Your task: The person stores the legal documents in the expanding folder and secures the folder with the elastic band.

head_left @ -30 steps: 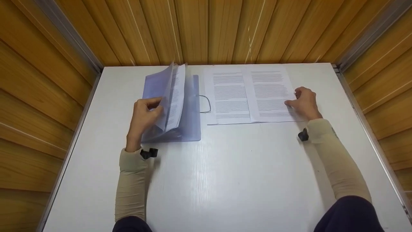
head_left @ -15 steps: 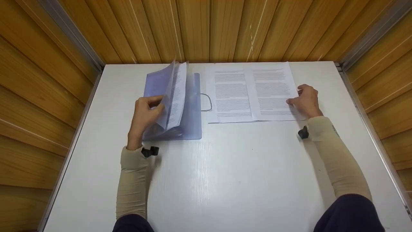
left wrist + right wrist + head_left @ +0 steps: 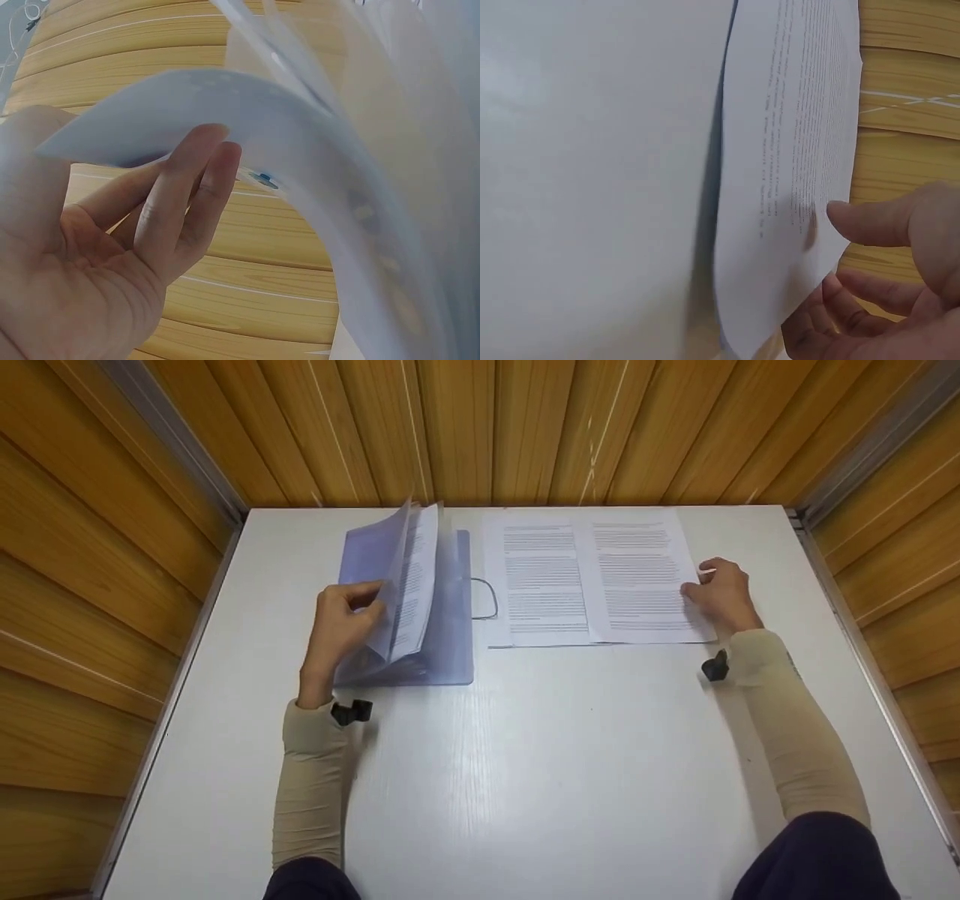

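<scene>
On the left of the table, a bluish clear-plastic display folder (image 3: 454, 660) lies with its pages fanned upright. My left hand (image 3: 341, 626) pinches one transparent sleeve (image 3: 277, 124) near its free edge, thumb on one side and fingertips on the other. A printed sheet (image 3: 416, 592) stands among the raised pages. To the right lie two printed paper sheets side by side, the left sheet (image 3: 544, 585) partly under the right sheet (image 3: 645, 577). My right hand (image 3: 724, 592) holds the right sheet by its outer edge, thumb on the print and fingers (image 3: 847, 307) beneath.
A thin dark elastic loop (image 3: 493, 600) sticks out from the folder toward the sheets. Wood-patterned panels (image 3: 525, 435) enclose the white table (image 3: 525, 780) at the back and both sides.
My right hand has shifted slightly right, its thumb nearer the sheet's edge. My left hand keeps its pinch on the sleeve, and the head view has drifted a little.
</scene>
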A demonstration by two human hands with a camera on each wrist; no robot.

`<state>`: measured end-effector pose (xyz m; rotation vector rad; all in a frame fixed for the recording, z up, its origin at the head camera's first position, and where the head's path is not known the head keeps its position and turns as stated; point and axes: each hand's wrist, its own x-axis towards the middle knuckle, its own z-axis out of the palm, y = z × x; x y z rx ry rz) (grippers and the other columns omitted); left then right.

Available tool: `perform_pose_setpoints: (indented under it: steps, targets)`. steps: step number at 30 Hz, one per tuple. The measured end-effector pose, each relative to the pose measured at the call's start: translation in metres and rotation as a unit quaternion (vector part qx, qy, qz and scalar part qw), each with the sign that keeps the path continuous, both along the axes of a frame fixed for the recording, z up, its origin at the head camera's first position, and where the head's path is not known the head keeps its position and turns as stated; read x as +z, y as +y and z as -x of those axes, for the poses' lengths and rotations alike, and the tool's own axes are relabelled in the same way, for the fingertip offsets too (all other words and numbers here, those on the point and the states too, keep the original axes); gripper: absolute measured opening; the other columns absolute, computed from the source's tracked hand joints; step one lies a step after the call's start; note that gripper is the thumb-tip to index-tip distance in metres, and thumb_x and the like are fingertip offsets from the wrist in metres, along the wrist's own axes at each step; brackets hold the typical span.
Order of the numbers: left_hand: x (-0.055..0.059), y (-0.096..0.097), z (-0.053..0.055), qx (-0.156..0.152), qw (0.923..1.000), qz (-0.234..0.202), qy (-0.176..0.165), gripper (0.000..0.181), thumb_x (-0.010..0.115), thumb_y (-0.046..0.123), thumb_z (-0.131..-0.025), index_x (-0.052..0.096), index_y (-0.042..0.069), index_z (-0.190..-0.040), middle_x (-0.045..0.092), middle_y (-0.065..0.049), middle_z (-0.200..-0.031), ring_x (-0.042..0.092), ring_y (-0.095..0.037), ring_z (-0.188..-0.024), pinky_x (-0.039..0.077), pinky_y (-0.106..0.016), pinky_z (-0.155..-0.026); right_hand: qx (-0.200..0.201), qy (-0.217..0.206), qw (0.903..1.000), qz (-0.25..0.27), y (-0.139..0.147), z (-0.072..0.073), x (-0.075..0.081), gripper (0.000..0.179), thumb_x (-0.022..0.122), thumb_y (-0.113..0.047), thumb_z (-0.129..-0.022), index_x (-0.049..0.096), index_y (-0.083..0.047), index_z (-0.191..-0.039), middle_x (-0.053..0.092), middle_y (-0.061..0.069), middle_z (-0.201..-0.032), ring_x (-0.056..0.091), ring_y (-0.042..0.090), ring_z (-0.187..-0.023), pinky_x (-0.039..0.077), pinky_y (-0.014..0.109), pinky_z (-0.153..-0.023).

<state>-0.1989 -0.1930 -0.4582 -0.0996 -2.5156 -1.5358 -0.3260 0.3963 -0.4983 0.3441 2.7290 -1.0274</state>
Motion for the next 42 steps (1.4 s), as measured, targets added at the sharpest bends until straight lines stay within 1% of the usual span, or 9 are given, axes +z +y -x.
perform_pose_setpoints:
  steps: [4,9,17,23,26,29,34,37,42]
  targets:
    - [0.000,-0.001,0.000,-0.002,1.0000,0.001,-0.001,0.037,0.063,0.005,-0.093,0.076,-0.003,-0.127,0.077,-0.020,-0.122,0.075,-0.031,-0.107,0.055,-0.023,-0.083,-0.001,0.018,0.9998,-0.004,0.005,0.002,-0.004,0.052,0.055,-0.013,-0.103,0.047,0.011,-0.149,0.054,0.032,-0.141,0.054,0.040,-0.122,0.046,0.047,-0.103]
    - [-0.001,-0.001,0.001,0.004,1.0000,0.000,0.006,0.036,0.063,0.003,-0.091,0.077,-0.004,-0.123,0.078,-0.021,-0.121,0.076,-0.032,-0.107,0.056,-0.024,-0.085,0.005,0.025,0.9995,-0.018,0.011,0.004,-0.005,0.046,0.054,-0.011,-0.102,0.057,0.010,-0.143,0.059,0.030,-0.134,0.057,0.036,-0.116,0.047,0.034,-0.090]
    - [-0.001,0.000,0.002,0.002,1.0000,0.002,0.001,0.036,0.063,0.003,-0.091,0.077,-0.004,-0.124,0.078,-0.021,-0.121,0.076,-0.031,-0.107,0.057,-0.033,-0.089,-0.006,-0.034,0.9993,0.012,0.022,0.009,0.000,0.055,0.051,-0.014,-0.103,0.049,0.006,-0.154,0.054,0.030,-0.144,0.058,0.030,-0.108,0.049,0.020,-0.072]
    - [0.000,0.000,0.001,0.001,1.0000,0.004,-0.002,0.036,0.064,0.004,-0.093,0.076,-0.004,-0.125,0.077,-0.021,-0.122,0.075,-0.031,-0.107,0.058,-0.041,-0.092,-0.007,-0.061,0.9961,0.063,0.030,0.007,0.001,0.055,0.053,-0.018,-0.105,0.047,0.001,-0.157,0.059,0.026,-0.142,0.065,0.017,-0.097,0.054,0.023,-0.077]
    - [-0.001,-0.001,0.001,-0.001,1.0000,0.004,-0.002,0.036,0.064,0.003,-0.093,0.075,-0.005,-0.126,0.076,-0.022,-0.123,0.075,-0.033,-0.108,0.058,-0.044,-0.093,-0.014,-0.084,0.9921,0.092,0.034,0.007,0.000,0.058,0.054,-0.021,-0.107,0.043,-0.003,-0.161,0.059,0.022,-0.144,0.067,0.015,-0.101,0.055,0.025,-0.083]
    - [-0.001,-0.001,0.001,-0.001,1.0000,0.004,-0.003,0.036,0.064,0.003,-0.093,0.075,-0.005,-0.126,0.076,-0.022,-0.123,0.075,-0.032,-0.109,0.057,-0.038,-0.091,-0.032,-0.110,0.9853,0.127,0.036,0.006,-0.001,0.061,0.056,-0.024,-0.108,0.038,-0.008,-0.165,0.055,0.016,-0.148,0.064,0.018,-0.110,0.054,0.026,-0.091]
    - [-0.002,-0.002,0.000,-0.002,1.0000,0.003,-0.002,0.036,0.064,0.004,-0.093,0.076,-0.003,-0.126,0.077,-0.021,-0.122,0.075,-0.031,-0.108,0.055,-0.022,-0.084,-0.064,-0.136,0.9672,0.205,0.036,0.004,-0.001,0.064,0.057,-0.021,-0.109,0.033,-0.014,-0.168,0.049,0.009,-0.151,0.056,0.021,-0.124,0.053,0.028,-0.100]
    - [-0.002,-0.002,0.000,-0.002,1.0000,0.001,0.002,0.035,0.063,0.004,-0.093,0.076,-0.004,-0.124,0.078,-0.021,-0.121,0.076,-0.031,-0.107,0.053,-0.017,-0.081,-0.059,-0.142,0.9604,0.233,0.037,0.002,0.000,0.065,0.056,-0.019,-0.110,0.030,-0.014,-0.169,0.056,0.002,-0.143,0.057,0.017,-0.122,0.053,0.026,-0.099]
    - [-0.002,-0.001,0.002,-0.003,1.0000,0.001,0.006,0.035,0.062,0.004,-0.092,0.076,-0.005,-0.123,0.078,-0.021,-0.120,0.076,-0.032,-0.106,0.053,-0.017,-0.081,-0.038,-0.148,0.9553,0.253,0.039,-0.001,0.006,0.066,0.052,-0.019,-0.111,0.026,-0.013,-0.171,0.064,-0.010,-0.119,0.060,0.011,-0.110,0.053,0.022,-0.091]
